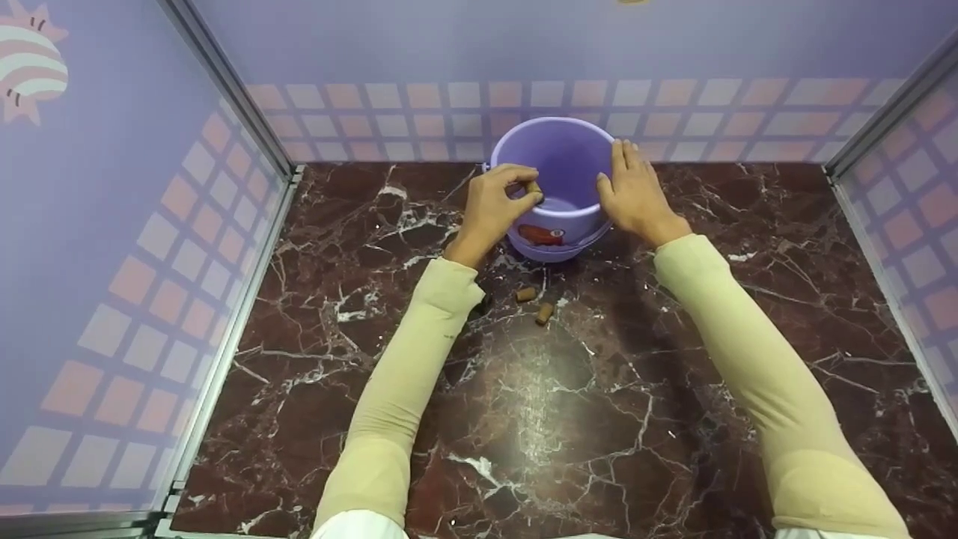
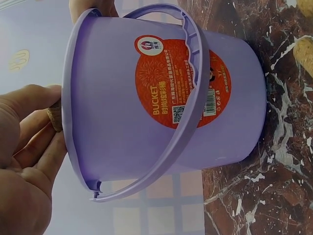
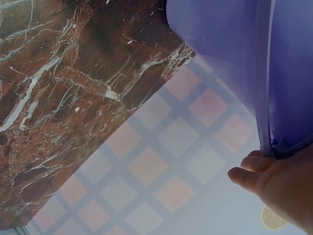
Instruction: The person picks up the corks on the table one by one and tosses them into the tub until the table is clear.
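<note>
A purple bucket stands upright against the back wall, its handle hanging down in front and a red label on its side. At the near left of the rim, my left hand pinches a small brown cork between thumb and fingers, just above the opening. In the left wrist view the cork is partly hidden by the thumb and rim. My right hand rests on the right side of the rim with fingers extended. In front of the bucket lie two more corks, one behind the other.
Dark red marble-patterned tabletop lies under everything. Purple panels with pink and white squares enclose it at the back, left and right, with metal frame strips along the corners.
</note>
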`<state>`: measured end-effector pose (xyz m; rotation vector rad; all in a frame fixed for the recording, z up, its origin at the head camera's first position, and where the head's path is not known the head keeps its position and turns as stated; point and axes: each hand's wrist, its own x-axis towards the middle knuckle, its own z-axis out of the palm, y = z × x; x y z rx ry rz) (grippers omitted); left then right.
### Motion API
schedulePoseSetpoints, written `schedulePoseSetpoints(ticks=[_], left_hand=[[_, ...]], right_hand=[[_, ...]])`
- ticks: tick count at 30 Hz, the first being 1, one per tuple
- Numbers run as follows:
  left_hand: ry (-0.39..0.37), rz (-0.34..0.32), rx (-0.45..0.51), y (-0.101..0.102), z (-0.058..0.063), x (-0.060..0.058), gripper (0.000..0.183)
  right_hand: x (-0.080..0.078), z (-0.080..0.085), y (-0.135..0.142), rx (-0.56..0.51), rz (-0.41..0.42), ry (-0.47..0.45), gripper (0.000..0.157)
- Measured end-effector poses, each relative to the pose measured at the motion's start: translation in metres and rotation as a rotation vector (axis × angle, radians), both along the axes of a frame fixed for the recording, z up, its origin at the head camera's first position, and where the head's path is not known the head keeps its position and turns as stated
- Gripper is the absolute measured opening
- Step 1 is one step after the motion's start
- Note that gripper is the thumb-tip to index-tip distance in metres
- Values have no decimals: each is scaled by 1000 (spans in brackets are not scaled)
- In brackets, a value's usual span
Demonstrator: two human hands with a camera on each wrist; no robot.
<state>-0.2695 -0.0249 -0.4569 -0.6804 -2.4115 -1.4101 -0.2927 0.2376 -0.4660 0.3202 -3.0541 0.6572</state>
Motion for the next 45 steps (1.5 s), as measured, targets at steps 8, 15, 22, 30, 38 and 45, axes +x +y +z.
schedulePoseSetpoints(ticks=[8,15,22,30,38,45], left_hand=[[-21,3,20,3,-3,-2,31],[-30,12,4,4,-2,-3,33],[-56,2,5,4,-3,-4,36],[-74,-13,-8,4,-2,-5,38],[-64,-35,3,4,-2,-4,38],[-39,-37,4,3,0,-3,37]], right_hand=[[1,0,0,-3,3,2,73],[1,0,0,6,5,16,73],[1,0,1,-9,0,2,73],[1,0,1,-22,-2,-11,73],[1,0,2,-9,2,-7,74],[0,0,2,-11,2,8,73]])
